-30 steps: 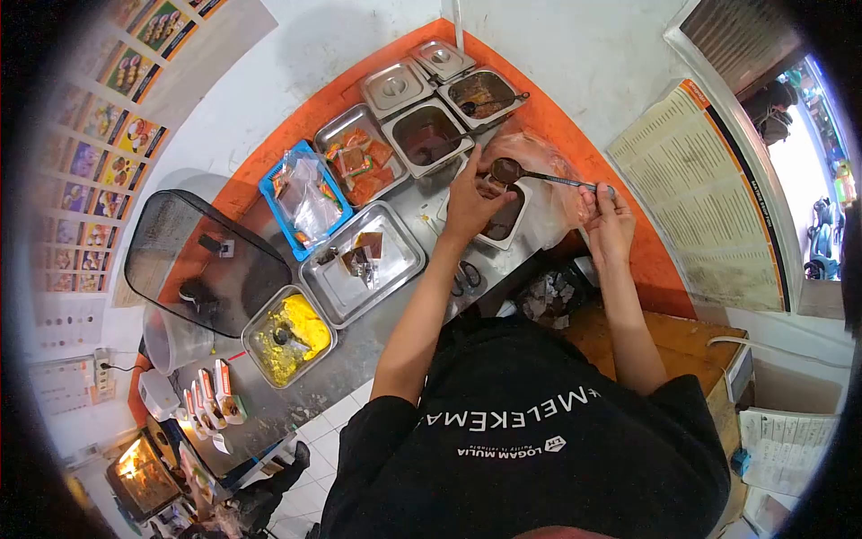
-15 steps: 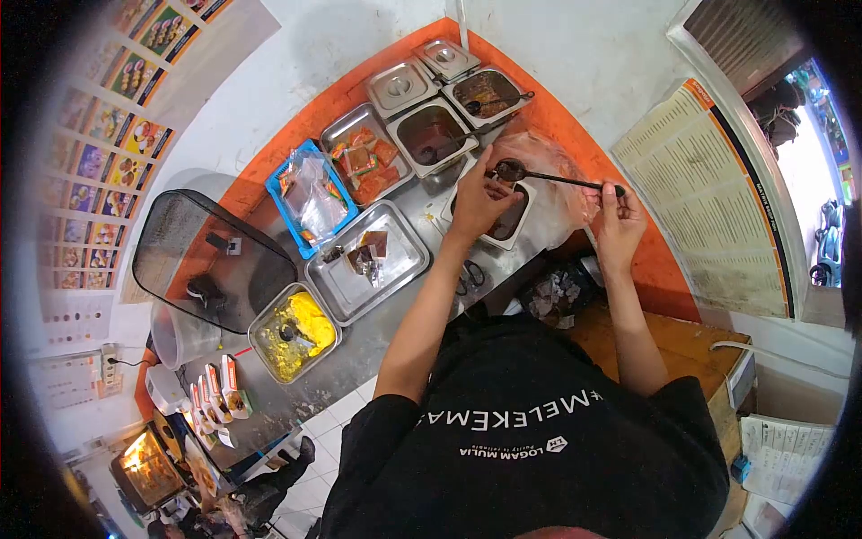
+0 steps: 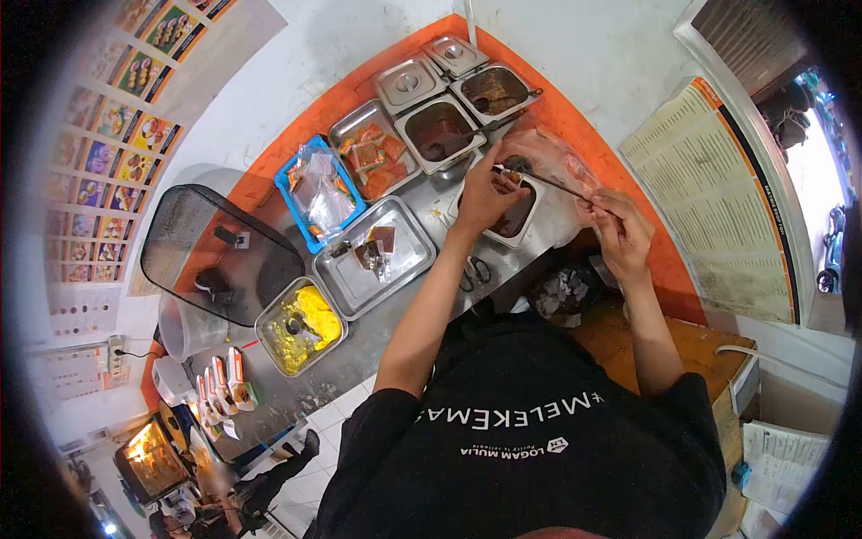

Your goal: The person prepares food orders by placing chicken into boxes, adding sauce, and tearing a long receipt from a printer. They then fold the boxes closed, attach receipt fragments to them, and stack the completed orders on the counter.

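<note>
My right hand grips the end of a long-handled metal spoon; its bowl carries dark brown sauce and tips near my left hand. That hand pinches a small item, too small to make out, over a white rectangular container of dark sauce. A clear plastic bag lies bunched just behind the spoon.
Steel pans of sauces and orange packets line the orange counter edge. A blue basket of bags, a flat steel tray, a pan of yellow food, scissors and a dark mesh cover are to the left.
The spoon has tilted from level to slanted, its bowl now lower against my left hand's fingers. My right hand dropped slightly with the handle.
</note>
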Tool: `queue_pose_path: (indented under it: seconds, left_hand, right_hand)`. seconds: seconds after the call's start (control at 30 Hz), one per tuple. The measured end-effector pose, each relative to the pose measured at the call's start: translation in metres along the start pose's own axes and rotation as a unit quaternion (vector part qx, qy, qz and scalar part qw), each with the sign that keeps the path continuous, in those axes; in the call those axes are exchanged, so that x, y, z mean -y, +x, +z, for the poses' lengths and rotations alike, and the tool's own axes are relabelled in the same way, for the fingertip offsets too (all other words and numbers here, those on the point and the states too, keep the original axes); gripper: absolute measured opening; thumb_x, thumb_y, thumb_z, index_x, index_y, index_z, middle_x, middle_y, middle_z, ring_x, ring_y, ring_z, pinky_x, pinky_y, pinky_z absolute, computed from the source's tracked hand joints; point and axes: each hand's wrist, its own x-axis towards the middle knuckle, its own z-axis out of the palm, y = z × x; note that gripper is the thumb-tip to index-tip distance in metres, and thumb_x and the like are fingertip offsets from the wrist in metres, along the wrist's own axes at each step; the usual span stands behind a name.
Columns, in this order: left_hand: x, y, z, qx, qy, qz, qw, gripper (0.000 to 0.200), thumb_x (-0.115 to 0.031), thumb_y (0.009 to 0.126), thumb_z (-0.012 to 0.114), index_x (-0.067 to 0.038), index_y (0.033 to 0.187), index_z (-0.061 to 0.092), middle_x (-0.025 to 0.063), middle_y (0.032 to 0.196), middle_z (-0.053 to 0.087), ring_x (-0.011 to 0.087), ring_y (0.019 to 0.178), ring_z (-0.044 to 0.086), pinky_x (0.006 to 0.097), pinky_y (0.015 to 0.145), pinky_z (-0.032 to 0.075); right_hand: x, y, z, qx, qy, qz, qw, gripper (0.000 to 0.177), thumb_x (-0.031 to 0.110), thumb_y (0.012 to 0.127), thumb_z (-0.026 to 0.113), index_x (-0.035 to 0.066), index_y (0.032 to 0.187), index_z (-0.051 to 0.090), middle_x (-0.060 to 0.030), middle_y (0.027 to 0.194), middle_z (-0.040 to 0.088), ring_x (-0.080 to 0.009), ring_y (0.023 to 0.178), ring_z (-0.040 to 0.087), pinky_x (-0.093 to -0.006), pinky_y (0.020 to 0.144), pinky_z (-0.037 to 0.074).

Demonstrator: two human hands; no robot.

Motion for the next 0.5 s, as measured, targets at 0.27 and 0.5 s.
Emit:
queue_pose_path:
  seconds: [0.27,0.5]
  left_hand:
    - [0.009,0.004,0.000,-0.013,0.007,0.039,0.999,0.098,-0.003,0.066,0.085,-0.001,0.148,0.030,0.0129,0.110,0.058,0.0119,0.072,0.064,0.0240,0.061,0.052]
    - [0.017,0.002,-0.005,0.008,0.048,0.016,0.999,0.098,-0.001,0.066,0.085,-0.004,0.148,0.031,0.0141,0.113,0.056,0.0134,0.072,0.064,0.0248,0.062,0.053]
  right_hand:
    - [-0.018,-0.009,0.013,-0.023,0.039,0.013,0.999,0.009,-0.006,0.090,0.060,-0.007,0.099,0.060,-0.0160,0.095,0.066,-0.0220,0.090,0.068,-0.0325,0.079,0.057]
    - [-0.053,-0.041,0.043,-0.206,0.178,0.218,0.937,0.018,0.012,0.098,0.056,-0.004,0.104,0.060,-0.0109,0.091,0.066,-0.0182,0.084,0.068,-0.0300,0.077,0.053]
